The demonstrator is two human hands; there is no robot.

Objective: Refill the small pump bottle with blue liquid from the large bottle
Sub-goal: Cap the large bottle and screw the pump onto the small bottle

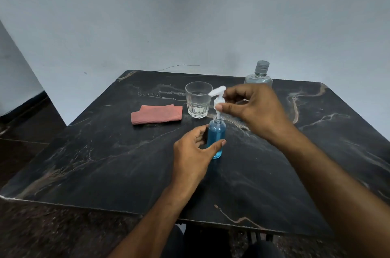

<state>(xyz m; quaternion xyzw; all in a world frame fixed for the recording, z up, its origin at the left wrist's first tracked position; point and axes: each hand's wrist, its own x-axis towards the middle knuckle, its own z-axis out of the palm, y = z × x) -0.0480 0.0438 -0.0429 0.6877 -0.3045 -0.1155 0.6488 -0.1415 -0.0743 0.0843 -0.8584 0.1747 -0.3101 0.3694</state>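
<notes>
A small clear bottle [216,134] filled with blue liquid stands upright on the black marble table [105,152], near its middle. My left hand [193,152] grips the bottle's body from the left. My right hand [253,107] pinches the white pump head [217,97] between thumb and fingers; the pump is raised, with its thin white stem reaching down into the bottle's neck. The large bottle [260,74], with a grey ribbed cap and clear to pale bluish contents, stands at the back right, its lower part hidden behind my right hand.
An empty clear drinking glass [198,99] stands just behind the small bottle. A folded pinkish-red cloth [157,114] lies to the glass's left. A pale wall rises behind the table, and dark floor shows at the left.
</notes>
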